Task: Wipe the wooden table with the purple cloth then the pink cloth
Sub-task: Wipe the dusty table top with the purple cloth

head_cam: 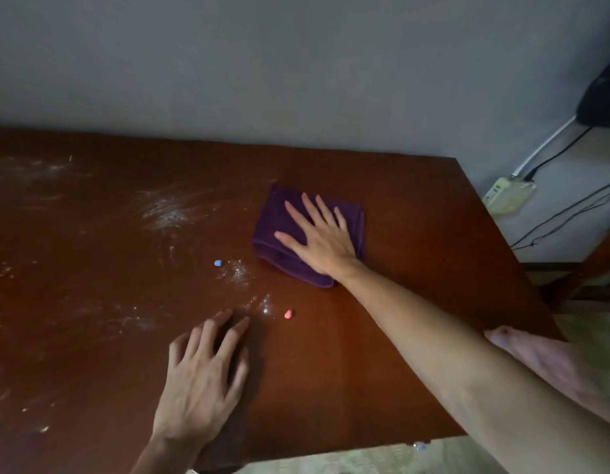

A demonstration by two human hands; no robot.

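The right hand [322, 239] lies flat with fingers spread wide, pressing on the folded dark purple cloth [279, 227] toward the far right of the reddish-brown wooden bench [416, 268]. The left hand [204, 374] rests open on the bench near its front edge, holding nothing. White powder smears [170, 210] streak the left half. The pale pink cloth [550, 364] lies at the right edge.

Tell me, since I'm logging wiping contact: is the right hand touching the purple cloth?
Touching. The head view shows the right hand pressed flat, fingers spread, on the purple cloth.
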